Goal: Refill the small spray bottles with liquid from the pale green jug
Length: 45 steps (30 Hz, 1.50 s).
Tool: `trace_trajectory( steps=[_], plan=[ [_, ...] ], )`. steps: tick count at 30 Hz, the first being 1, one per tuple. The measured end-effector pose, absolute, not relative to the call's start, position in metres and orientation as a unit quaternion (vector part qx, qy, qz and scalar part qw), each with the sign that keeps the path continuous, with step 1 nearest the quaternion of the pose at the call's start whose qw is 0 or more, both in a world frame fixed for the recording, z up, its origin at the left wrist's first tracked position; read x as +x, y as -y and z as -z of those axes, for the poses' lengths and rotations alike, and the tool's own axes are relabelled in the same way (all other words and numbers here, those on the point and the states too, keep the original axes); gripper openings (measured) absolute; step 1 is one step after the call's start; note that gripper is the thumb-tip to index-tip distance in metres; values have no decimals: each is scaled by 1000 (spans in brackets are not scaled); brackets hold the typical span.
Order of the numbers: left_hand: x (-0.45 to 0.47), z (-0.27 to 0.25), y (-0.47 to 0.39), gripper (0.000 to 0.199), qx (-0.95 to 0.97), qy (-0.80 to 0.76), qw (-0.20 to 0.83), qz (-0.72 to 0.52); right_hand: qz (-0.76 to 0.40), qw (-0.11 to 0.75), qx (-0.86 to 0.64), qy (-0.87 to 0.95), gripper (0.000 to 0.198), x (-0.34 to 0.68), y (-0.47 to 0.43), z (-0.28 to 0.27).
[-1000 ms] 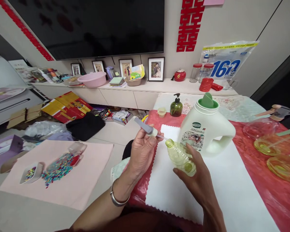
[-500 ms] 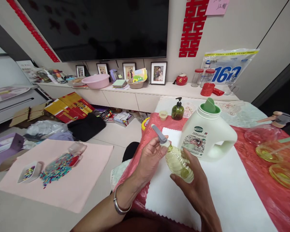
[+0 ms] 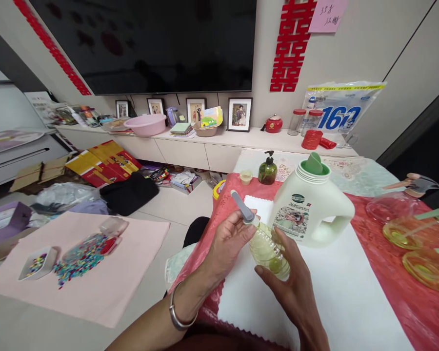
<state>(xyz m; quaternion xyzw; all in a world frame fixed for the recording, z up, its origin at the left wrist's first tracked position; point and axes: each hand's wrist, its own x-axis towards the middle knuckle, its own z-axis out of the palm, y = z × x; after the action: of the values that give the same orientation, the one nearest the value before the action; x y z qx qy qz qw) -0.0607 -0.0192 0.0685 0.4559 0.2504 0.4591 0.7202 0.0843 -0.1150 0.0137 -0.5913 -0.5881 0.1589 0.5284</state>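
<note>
Yellow-green bottle (image 3: 266,246) lower centre of frame, tilted neck toward upper left. Right hand (image 3: 294,268) clasps body, seemingly for steadiness; left hand (image 3: 229,241) pinches grey dispenser top (image 3: 245,209) at neck. Joint partly hidden; seating unclear.

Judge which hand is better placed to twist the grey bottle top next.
Likely the left hand: it grips the grey bottle top near its base, while the right hand holds the bottle lower down.

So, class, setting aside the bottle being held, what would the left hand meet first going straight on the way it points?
The left hand would probably meet the large pale jug beyond the held bottle, though depth is hard to judge.
</note>
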Motion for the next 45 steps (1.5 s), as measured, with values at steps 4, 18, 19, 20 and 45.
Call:
trace_trajectory(
  steps=[4, 18, 19, 20, 45],
  plan=[
    [-61, -65, 17, 36, 471, -250, 718, -447, -147, 524, -598, 588, 66, 84, 114, -10],
    [-54, -69, 15, 45, 395, -291, 741, -458, -126, 559, -596, 563, 65, 66, 108, -5],
    [-54, -70, 15, 46, 388, -288, 745, -459, -128, 558, -596, 563, 65, 65, 107, -4],
    [-53, -71, 14, 47, 384, -284, 746, -464, -127, 559, -595, 564, 65, 64, 107, -4],
    [-51, -69, 13, 42, 372, -282, 731, -498, -179, 584, -570, 549, 66, 58, 104, 2]
  ],
)
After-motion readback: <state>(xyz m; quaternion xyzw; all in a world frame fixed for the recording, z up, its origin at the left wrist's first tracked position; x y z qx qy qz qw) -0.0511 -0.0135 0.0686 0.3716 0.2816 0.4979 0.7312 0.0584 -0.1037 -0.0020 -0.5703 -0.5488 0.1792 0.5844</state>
